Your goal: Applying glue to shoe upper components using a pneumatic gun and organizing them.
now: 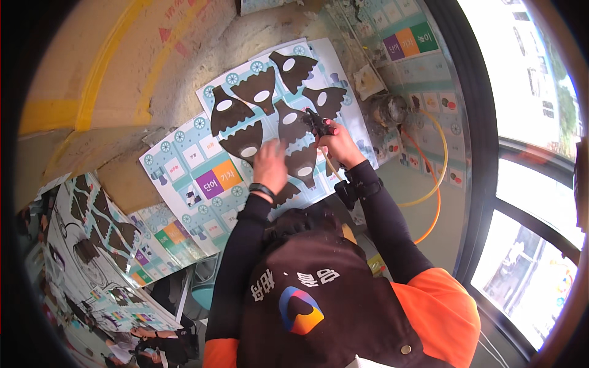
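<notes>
My right hand (342, 147) is closed round a black spray gun (317, 122) with red parts; a pale hose runs down from it. The gun's head is over the printed sheets (178, 153), close to several dark brown cut pieces (294, 126) that look like shoe uppers. Each flares from a narrow end to a jagged edge, and most show a white oval. My left hand (270, 167) hovers over or touches the sheets beside another dark piece (245, 142). Motion smears its fingers, so their hold cannot be made out. A further piece (284, 195) lies partly behind that hand.
Cardboard (67, 80) with yellow tape rises at the left. Yellow and orange hoses (443, 165) loop at the right, below a dirty round fitting (390, 110). A dark-framed window (475, 122) stands far right. More dark pieces (101, 221) lie on a surface at lower left, with people (153, 349) nearby.
</notes>
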A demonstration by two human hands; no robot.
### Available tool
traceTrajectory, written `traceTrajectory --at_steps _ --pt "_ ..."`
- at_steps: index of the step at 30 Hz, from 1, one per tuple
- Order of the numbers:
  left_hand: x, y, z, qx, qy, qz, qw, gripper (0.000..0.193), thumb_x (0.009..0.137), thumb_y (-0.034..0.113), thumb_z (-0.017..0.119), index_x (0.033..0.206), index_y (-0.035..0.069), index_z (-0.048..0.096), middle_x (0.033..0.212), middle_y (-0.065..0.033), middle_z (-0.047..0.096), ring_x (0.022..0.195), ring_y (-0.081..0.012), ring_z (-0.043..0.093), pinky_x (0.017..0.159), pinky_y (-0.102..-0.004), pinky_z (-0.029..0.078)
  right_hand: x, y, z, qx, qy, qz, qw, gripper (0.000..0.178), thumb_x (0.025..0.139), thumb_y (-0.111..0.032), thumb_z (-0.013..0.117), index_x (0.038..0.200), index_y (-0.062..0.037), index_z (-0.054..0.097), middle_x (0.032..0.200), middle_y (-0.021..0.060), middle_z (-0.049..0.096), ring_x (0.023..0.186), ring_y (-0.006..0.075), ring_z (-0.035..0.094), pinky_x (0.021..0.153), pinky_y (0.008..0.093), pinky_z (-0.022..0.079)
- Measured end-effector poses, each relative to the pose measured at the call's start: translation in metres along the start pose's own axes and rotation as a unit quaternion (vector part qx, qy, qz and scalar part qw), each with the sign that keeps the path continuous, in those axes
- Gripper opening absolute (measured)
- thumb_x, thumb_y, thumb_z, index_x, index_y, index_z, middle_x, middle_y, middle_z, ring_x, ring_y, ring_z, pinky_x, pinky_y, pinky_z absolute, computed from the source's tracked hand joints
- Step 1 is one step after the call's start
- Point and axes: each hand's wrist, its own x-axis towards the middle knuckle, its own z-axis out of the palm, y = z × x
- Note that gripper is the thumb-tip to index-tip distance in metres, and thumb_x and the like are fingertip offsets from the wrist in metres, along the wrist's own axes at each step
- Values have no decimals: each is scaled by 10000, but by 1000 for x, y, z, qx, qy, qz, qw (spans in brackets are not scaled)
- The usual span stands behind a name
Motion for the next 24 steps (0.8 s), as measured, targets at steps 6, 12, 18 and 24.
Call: traceTrajectory --at_steps 6,12,18,24 --pt "11 15 43 162 -97 -10 982 552 920 157 527 1462 54 493 1556 -83 404 1427 -298 379 1138 -537 336 25 -5 4 -79 -18 -55 995 248 724 -47 632 959 33 629 703 97 636 608 179 605 570 318 468" --pt "16 17 36 169 -118 -12 978 578 915 134 530 1487 84 464 1602 -53 343 1457 -263 352 1130 -569 339 38 4 3 -110 -39 -50 992 261 748 -115 611 972 15 641 824 213 669 765 396 633 730 443 496" --pt "15 12 39 129 -141 -26 981 747 834 87 602 1542 77 363 1648 -66 258 1492 -285 301 1119 -568 370 39 1 9 -77 9 -46 996 257 758 -118 613 984 -3 659 815 206 671 735 385 616 729 425 498" --pt "11 11 37 114 -156 -33 981 749 833 80 606 1542 76 362 1653 -66 246 1501 -287 288 1116 -566 378 31 1 7 -114 -62 -37 991 272 781 -127 606 1009 11 660 813 209 680 745 374 633 728 411 505"
